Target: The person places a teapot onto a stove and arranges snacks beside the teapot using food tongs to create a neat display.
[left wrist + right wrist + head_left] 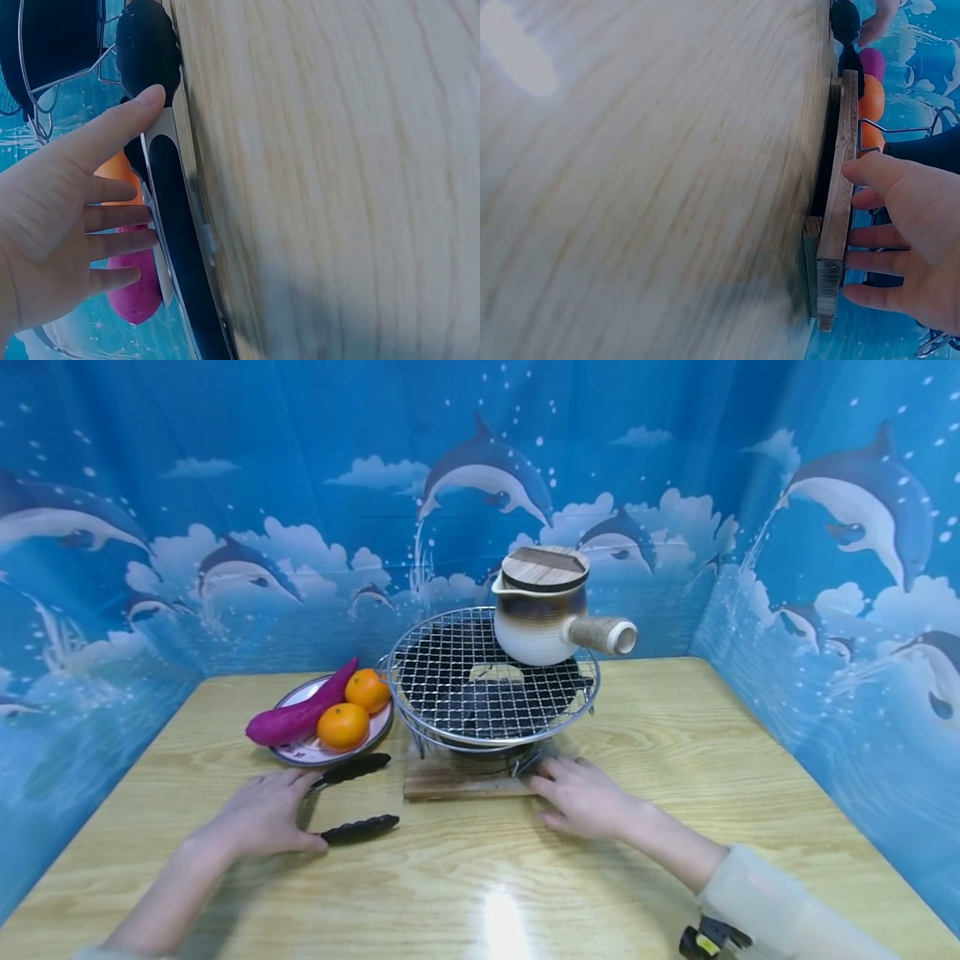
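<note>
My left hand (266,814) rests at a pair of black-and-silver tongs (362,830) lying spread on the table. In the left wrist view its fingers are extended, and the thumb tip lies against one arm of the tongs (180,202). My right hand (583,797) is at the right corner of a wooden board (450,787) beneath a small round grill stove. Fingertips of the right hand (919,225) touch the board's edge (840,202) in the right wrist view, with the fingers nearly straight. The stove's wire grate (457,681) is above the board.
On the grate's back right stands a white-and-brown pot (532,635) with a wooden lid (546,567) and a side handle (600,633). To the left, a plate (384,722) bears a long purple eggplant (296,720) and two oranges (343,727). A blue dolphin curtain (337,485) surrounds the table.
</note>
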`<state>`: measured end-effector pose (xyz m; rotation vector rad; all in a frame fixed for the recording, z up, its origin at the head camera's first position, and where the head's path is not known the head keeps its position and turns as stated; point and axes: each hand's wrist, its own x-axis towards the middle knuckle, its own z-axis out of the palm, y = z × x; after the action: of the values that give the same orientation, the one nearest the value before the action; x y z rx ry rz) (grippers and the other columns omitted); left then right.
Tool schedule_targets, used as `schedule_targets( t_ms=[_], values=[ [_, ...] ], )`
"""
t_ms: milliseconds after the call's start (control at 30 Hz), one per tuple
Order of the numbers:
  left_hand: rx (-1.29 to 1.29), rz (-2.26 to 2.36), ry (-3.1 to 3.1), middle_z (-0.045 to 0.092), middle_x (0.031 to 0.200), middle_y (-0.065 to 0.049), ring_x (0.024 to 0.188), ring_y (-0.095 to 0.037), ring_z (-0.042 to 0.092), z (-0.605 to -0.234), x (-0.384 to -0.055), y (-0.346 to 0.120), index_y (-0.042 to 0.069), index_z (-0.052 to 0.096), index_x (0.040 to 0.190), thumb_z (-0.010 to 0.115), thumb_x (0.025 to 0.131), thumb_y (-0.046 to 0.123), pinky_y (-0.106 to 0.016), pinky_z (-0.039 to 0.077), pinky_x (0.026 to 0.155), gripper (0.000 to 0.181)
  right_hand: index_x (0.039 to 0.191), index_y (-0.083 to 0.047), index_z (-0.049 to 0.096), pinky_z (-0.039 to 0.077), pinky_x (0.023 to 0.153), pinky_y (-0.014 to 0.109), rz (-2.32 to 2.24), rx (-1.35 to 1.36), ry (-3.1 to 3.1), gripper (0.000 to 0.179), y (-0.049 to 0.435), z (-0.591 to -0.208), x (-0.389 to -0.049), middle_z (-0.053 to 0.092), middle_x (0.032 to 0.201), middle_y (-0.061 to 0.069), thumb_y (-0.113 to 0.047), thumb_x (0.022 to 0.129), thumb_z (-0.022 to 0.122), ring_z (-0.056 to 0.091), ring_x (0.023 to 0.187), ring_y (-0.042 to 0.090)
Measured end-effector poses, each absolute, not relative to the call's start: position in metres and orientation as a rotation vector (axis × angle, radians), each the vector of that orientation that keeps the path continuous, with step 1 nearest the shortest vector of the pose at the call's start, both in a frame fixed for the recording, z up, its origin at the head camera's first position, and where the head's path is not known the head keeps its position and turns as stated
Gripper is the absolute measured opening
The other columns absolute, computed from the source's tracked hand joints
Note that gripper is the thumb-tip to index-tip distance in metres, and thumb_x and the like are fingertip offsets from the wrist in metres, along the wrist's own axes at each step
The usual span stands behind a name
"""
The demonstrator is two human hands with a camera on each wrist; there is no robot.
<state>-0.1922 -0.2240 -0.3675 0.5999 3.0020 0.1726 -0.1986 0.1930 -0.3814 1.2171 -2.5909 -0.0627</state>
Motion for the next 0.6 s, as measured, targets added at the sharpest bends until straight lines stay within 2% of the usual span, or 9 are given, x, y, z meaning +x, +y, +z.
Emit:
schedule_targets(
  t_ms=[233,600],
  values=[
    [0.579,0.168,2.975,0.039,0.133,-0.033,0.117,-0.053,0.038,-0.3684,-0.1917,-0.2230,-0.009,0.041,0.132,0.073,0.055,0.068,-0.065,0.026,0.095,0.114,0.106,-0.013,0.062,0.050,0.070,0.037,-0.051,1.234,-2.586,0.030,0.1929,-0.3810,-0.2010,0.056,0.093,0.002,-0.030,0.081,0.066,0.055,0.083,0.019],
    [0.578,0.142,2.939,0.036,0.135,-0.034,0.120,-0.052,0.036,-0.3718,-0.1956,-0.2195,-0.013,0.038,0.133,0.073,0.056,0.067,-0.065,0.026,0.096,0.116,0.104,-0.012,0.062,0.051,0.072,0.038,-0.041,1.248,-2.575,0.029,0.1934,-0.3827,-0.2023,0.058,0.096,0.004,-0.029,0.081,0.066,0.056,0.086,0.020]
  ],
)
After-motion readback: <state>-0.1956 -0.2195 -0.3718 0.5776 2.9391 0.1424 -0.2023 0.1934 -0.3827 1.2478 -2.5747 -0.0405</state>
